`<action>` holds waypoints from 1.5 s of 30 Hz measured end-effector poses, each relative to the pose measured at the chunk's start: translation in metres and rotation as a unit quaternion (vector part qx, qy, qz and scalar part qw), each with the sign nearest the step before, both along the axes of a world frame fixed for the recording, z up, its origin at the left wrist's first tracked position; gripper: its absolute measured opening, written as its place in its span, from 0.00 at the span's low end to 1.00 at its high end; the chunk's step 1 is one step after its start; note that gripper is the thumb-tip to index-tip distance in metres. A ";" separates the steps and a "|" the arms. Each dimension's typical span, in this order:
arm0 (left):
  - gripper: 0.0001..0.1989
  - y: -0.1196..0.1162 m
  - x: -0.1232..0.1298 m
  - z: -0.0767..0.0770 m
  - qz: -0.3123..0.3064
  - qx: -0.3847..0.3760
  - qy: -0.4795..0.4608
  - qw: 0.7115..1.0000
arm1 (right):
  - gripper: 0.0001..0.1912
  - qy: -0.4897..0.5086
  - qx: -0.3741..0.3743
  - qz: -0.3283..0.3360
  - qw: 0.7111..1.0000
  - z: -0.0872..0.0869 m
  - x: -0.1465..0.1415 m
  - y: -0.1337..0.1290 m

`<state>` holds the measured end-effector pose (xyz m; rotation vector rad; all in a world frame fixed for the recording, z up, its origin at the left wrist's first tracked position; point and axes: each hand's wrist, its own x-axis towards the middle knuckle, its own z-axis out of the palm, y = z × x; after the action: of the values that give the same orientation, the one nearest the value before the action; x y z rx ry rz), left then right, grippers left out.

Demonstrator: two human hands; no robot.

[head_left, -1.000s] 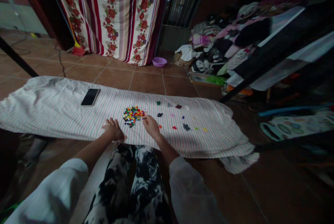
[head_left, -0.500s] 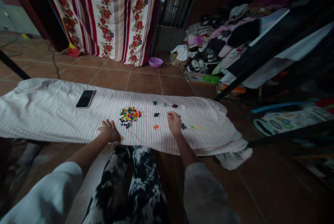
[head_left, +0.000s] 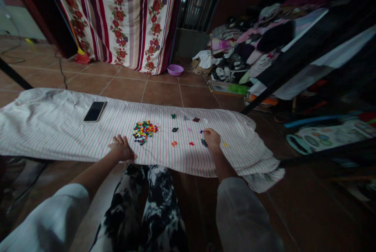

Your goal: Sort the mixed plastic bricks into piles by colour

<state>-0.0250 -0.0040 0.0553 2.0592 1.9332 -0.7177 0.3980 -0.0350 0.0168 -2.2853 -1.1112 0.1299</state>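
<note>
My left hand [head_left: 121,149] rests on the striped cloth [head_left: 73,138] with its fingers spread, holding nothing. Beyond it lies a heap of small, many-coloured pieces [head_left: 146,130], too small to name. My right hand [head_left: 212,139] is over the right part of the cloth, thumb and finger pinched together beside a small dark-blue piece [head_left: 201,131]. Whatever is between those fingertips I cannot make out. Around this hand sit little colour groups: black [head_left: 175,129], pink [head_left: 189,129], red [head_left: 191,143], orange [head_left: 174,143], dark green [head_left: 173,116], brown [head_left: 196,119] and yellow [head_left: 225,144].
A phone [head_left: 95,111] lies at the cloth's left. On the tiled floor beyond are a purple basin [head_left: 175,70] and a broom [head_left: 82,55], near a flowered curtain [head_left: 117,17]. Piled clothes [head_left: 232,44] fill the back right. Dark bars [head_left: 258,95] flank the cloth.
My right hand has shifted right, from over the pink and red pieces to the dark-blue one, uncovering the former. My left hand has stayed almost in place.
</note>
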 end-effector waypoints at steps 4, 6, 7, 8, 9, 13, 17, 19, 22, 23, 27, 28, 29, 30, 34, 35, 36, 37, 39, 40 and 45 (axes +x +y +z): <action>0.61 0.000 0.000 0.000 0.001 0.010 -0.004 1.000 | 0.12 -0.004 -0.025 -0.011 1.000 -0.004 0.002 0.005; 0.60 -0.001 0.000 0.001 -0.001 0.008 -0.005 1.000 | 0.12 0.001 -0.032 -0.003 0.999 -0.006 0.003 0.007; 0.60 -0.001 0.000 0.002 -0.003 0.007 -0.006 1.000 | 0.12 0.002 -0.035 0.002 0.999 -0.007 0.004 0.008; 0.59 -0.001 0.000 0.002 -0.004 0.007 -0.008 1.000 | 0.13 0.002 -0.038 0.006 0.999 -0.008 0.004 0.009; 0.59 -0.001 0.000 0.002 -0.003 0.007 -0.008 1.000 | 0.13 0.004 -0.039 0.009 0.999 -0.009 0.005 0.009; 0.60 0.000 0.000 0.000 0.002 0.008 -0.012 1.000 | 0.15 0.016 -0.033 0.020 0.999 -0.013 0.006 0.010; 0.60 0.001 0.001 -0.002 0.007 0.004 -0.001 1.000 | 0.15 0.007 -0.010 0.026 1.000 -0.014 0.006 0.009; 0.60 0.001 0.001 -0.002 0.010 -0.002 0.001 1.000 | 0.14 0.003 -0.002 0.024 1.000 -0.014 0.006 0.008; 0.61 0.002 -0.001 -0.002 0.006 0.001 -0.013 1.000 | 0.13 -0.013 0.011 0.022 1.000 -0.013 0.006 0.007; 0.60 0.002 -0.002 -0.002 0.002 0.005 -0.018 1.000 | 0.13 -0.020 0.015 0.024 0.999 -0.013 0.006 0.007; 0.61 0.003 -0.002 -0.004 0.002 0.002 -0.010 1.000 | 0.12 -0.016 0.025 0.032 0.999 -0.013 0.007 0.008; 0.61 0.003 -0.002 -0.004 0.004 0.000 -0.009 1.000 | 0.11 -0.008 0.027 0.036 0.999 -0.013 0.007 0.008; 0.62 0.003 -0.002 -0.004 0.004 0.000 -0.009 1.000 | 0.11 -0.001 0.029 0.041 0.999 -0.013 0.007 0.009; 0.63 0.003 -0.001 -0.004 0.005 -0.001 -0.010 1.000 | 0.11 0.003 0.030 0.045 0.999 -0.013 0.007 0.009; 0.61 0.002 0.000 -0.002 0.005 -0.005 -0.010 1.000 | 0.11 -0.003 0.019 0.045 0.999 -0.013 0.006 0.009; 0.61 0.002 0.000 -0.001 0.006 -0.007 -0.007 1.000 | 0.12 -0.007 0.012 0.045 0.999 -0.012 0.006 0.009; 0.60 0.002 0.000 -0.001 0.005 -0.009 -0.004 1.000 | 0.12 -0.013 0.004 0.044 0.999 -0.012 0.005 0.009; 0.59 0.002 0.001 -0.001 0.005 -0.010 -0.001 1.000 | 0.13 -0.021 -0.003 0.042 0.999 -0.010 0.005 0.008; 0.59 0.002 0.001 -0.002 0.004 -0.011 0.004 1.000 | 0.14 -0.045 -0.010 0.035 0.998 -0.007 0.002 0.007; 0.59 0.003 0.001 -0.002 0.002 -0.012 0.004 1.000 | 0.14 -0.057 -0.011 0.032 0.998 -0.005 0.001 0.007; 0.62 0.005 -0.001 -0.008 0.007 -0.012 -0.004 1.000 | 0.16 -0.081 0.011 0.053 0.995 0.010 -0.020 0.012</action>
<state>-0.0261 0.0012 0.0471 2.0296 1.9231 -0.7236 0.3776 -0.0230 0.0268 -2.2487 -1.3112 -0.0284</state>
